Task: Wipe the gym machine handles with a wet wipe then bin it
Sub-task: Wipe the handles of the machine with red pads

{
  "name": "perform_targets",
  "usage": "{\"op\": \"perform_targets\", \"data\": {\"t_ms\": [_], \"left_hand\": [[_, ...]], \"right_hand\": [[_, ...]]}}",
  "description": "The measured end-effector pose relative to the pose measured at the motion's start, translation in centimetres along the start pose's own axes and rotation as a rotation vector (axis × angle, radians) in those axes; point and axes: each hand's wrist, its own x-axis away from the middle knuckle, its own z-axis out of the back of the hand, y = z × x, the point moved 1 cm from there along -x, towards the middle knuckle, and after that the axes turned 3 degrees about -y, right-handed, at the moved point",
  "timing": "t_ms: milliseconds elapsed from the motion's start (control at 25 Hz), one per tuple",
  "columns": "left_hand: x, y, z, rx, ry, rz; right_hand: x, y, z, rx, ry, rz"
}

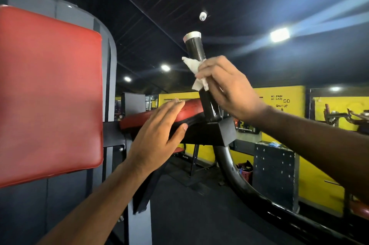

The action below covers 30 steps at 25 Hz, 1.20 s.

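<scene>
Head view, and the white wet wipe (194,72) sits bunched against the upright black handle (196,51), about midway up it, below the silver end cap. The right hand (225,87) has it: fingers curled round the handle, clamping the wipe to the grip, loose corners poking out to the left. One handle in shot, one wipe.

Down and left, the left hand (157,134) lies flat on the red arm pad (135,119), fingers straight and together, thumb against the pad's black edge, holding nothing. Two red pads in all: that one, and the big back pad (50,95) at near left.

Far right, one black box (275,174) stands on the floor by the yellow wall (295,97), something small and blue on its top. Just left of it, a red basket (246,173) with dark and blue items inside, too small to name. Four bright lights (279,35) show overhead.
</scene>
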Motion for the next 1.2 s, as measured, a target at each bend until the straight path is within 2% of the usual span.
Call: {"op": "perform_targets", "data": {"t_ms": [80,160,200,280,400,480,560,600,720,760,800,920,1040,1200], "left_hand": [[0.0,-0.1,0.1,0.004,0.009,-0.001],[0.1,0.0,0.0,0.005,0.012,0.003],[0.2,0.0,0.0,0.005,0.015,0.004],[0.3,0.1,-0.1,0.007,0.022,0.002],[0.6,0.4,-0.2,0.021,0.041,0.017],[0.8,1.0,-0.1,0.034,0.044,0.042],[1.3,2.0,0.0,0.039,0.025,0.097],[1.5,2.6,0.2,0.041,0.013,0.131],[2.4,4.6,1.4,0.043,0.024,0.247],[3.1,5.6,1.9,0.026,0.033,0.278],[4.0,6.6,2.6,-0.001,0.038,0.307],[7.7,10.2,5.3,-0.104,0.024,0.422],[11.6,13.5,9.3,-0.213,-0.031,0.578],[19.7,18.3,17.2,-0.44,-0.102,0.779]], "right_hand": [[-1.3,-0.2,-0.8,-0.14,0.171,-0.227],[-3.4,0.6,-1.4,-0.421,0.27,-0.587],[-4.4,1.2,-1.7,-0.639,0.26,-0.744],[-4.8,2.3,-2.1,-1.013,0.165,-0.941],[-2.5,1.3,-2.1,-1.281,-0.071,-1.069],[-1.0,0.8,-1.7,-1.204,-0.154,-1.075],[-0.1,0.1,-1.1,-0.99,-0.175,-1.082],[0.3,-0.3,-0.8,-0.822,-0.192,-1.053],[1.5,-2.0,0.2,-0.026,-0.322,-0.817],[2.1,-3.0,0.9,0.123,-0.291,-0.744],[2.5,-4.1,1.6,0.147,-0.238,-0.712],[3.6,-7.2,3.3,-0.059,-0.141,-0.72],[4.8,-11.2,2.8,-0.315,-0.272,-0.655],[5.5,-20.6,0.9,-0.588,-0.486,-0.455]]}}
